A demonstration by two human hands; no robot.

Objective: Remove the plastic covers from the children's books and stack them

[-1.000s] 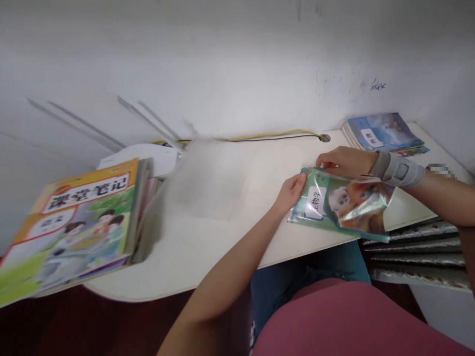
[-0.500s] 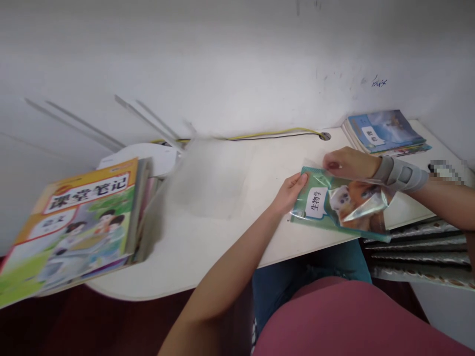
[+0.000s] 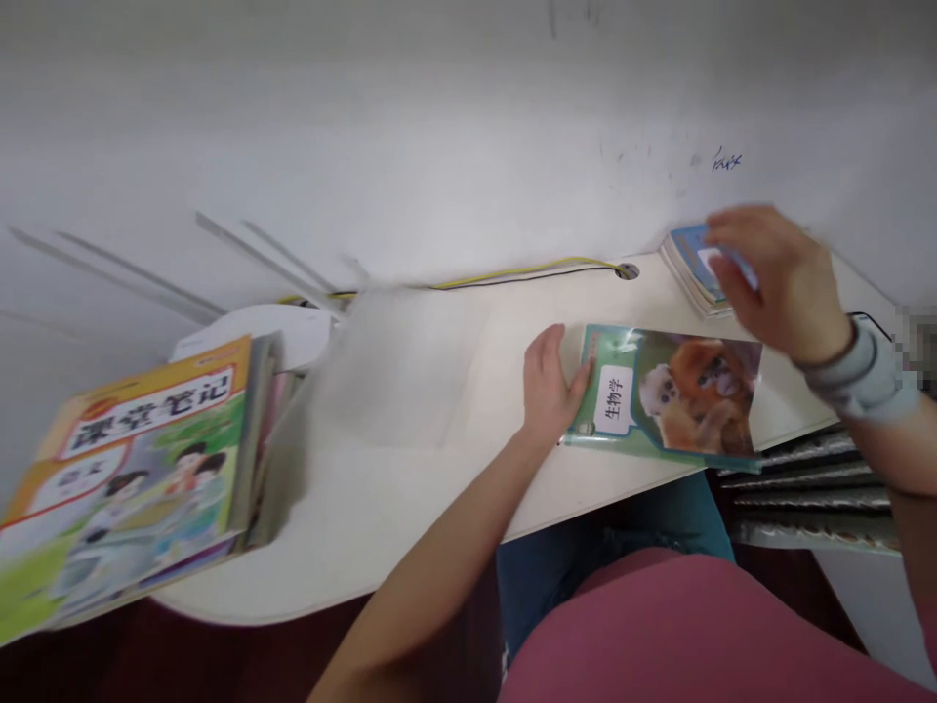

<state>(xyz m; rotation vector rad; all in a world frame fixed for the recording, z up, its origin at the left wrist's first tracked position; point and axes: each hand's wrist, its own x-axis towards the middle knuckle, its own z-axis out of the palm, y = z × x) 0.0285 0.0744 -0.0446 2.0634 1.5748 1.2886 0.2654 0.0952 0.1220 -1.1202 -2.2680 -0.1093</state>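
While clear plastic [image 3: 745, 463] sheathes the green book [image 3: 670, 400], left hand [image 3: 549, 387] touches it and right hand [image 3: 789, 281] hovers, both unclenched.

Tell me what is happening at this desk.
The person's left hand is at the left edge of a flat green book picturing monkeys, on the white desk. The right hand, wearing a grey wrist strap, is raised, holding nothing visible, partly hiding a blue-covered book stack. A cloudy translucent sheet lies further left.

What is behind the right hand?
Behind the right hand is a book stack; the left part of its bluish top cover shows. The hand hides most of the rest.
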